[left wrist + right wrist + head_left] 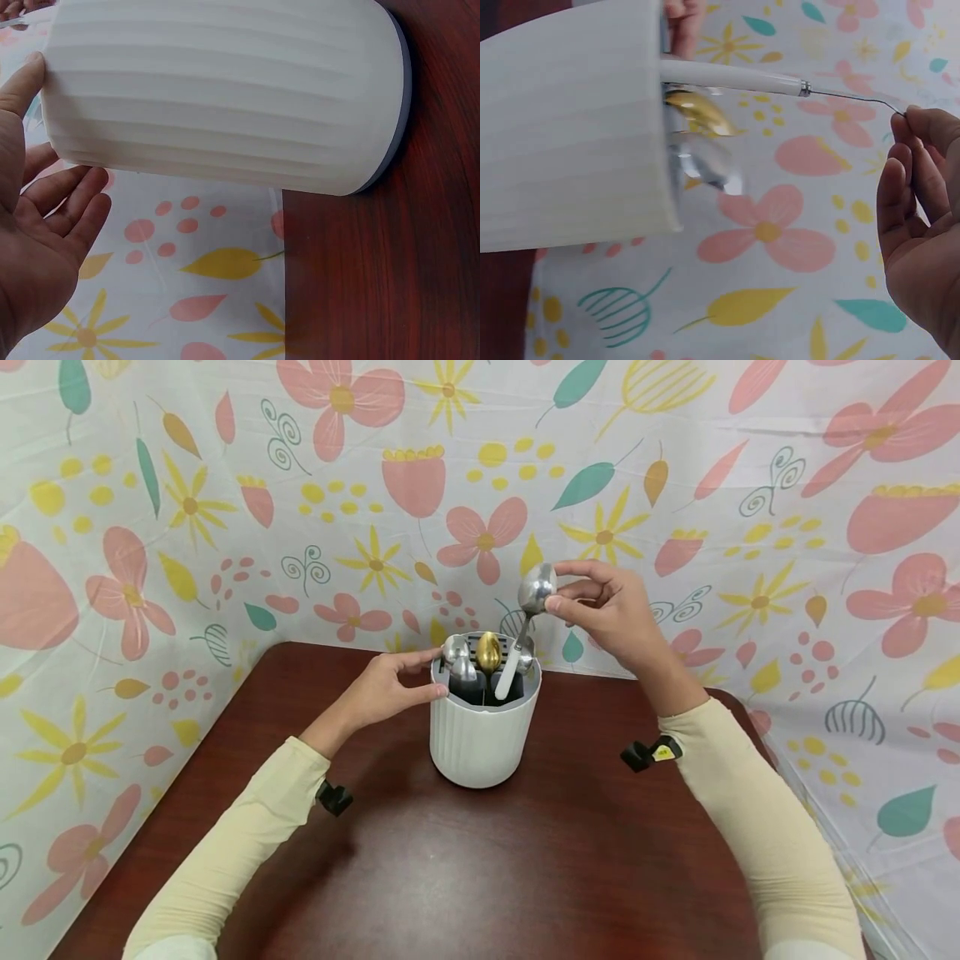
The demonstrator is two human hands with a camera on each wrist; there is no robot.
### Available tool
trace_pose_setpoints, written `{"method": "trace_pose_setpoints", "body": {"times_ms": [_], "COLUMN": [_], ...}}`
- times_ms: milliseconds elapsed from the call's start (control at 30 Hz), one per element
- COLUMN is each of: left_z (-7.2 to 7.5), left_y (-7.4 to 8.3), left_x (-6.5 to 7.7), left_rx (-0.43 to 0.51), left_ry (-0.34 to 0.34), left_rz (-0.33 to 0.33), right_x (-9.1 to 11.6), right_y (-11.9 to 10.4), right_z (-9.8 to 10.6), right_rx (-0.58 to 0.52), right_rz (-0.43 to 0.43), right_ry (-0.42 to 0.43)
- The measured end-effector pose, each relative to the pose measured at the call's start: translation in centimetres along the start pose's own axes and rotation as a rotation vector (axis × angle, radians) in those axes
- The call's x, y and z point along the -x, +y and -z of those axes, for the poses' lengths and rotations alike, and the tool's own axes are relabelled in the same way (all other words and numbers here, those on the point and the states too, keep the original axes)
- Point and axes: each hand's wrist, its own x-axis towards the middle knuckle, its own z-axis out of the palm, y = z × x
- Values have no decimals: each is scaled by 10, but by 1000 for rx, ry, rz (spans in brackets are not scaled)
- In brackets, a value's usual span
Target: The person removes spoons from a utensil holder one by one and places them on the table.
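A white ribbed utensil holder (480, 747) stands upright on the table. My right hand (611, 610) pinches a spoon (508, 675) by its silver bowl between thumb and fingers. Its white handle points down, with the lower end at the holder's mouth; the right wrist view shows this spoon (735, 77) side-on. My left hand (382, 689) touches the holder's left rim, thumb toward the front and fingers farther back, fairly straight. Inside the holder stand a gold spoon (489, 652) and silver spoons (456, 652), bowls up. Their handles are mostly hidden.
The dark reddish-brown wooden table (450, 868) stretches toward me from the holder. A flower-patterned cloth (420, 552) hangs behind the table and along its sides. Black straps with small mounts (637, 757) sit on both forearms.
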Motion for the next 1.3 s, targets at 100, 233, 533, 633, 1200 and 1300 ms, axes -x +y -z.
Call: {"method": "trace_pose_setpoints", "body": {"times_ms": [100, 233, 533, 633, 1200, 1300], "left_z": [0, 0, 0, 0, 0, -1], "left_y": [0, 1, -1, -1, -1, -1], "left_x": [0, 1, 1, 1, 0, 1], "left_rx": [2, 18, 30, 45, 29, 30], "left_ry": [3, 1, 0, 2, 13, 15], "left_rz": [0, -6, -9, -7, -4, -5], "right_x": [-6, -11, -9, -5, 33, 39], "right_y": [-12, -24, -33, -32, 2, 11], "right_z": [1, 5, 17, 22, 50, 52], "right_rx": [-5, 6, 31, 25, 81, 108], "right_rz": [10, 19, 12, 11, -166, -187], "right_ry": [4, 13, 47, 56, 75, 74]}}
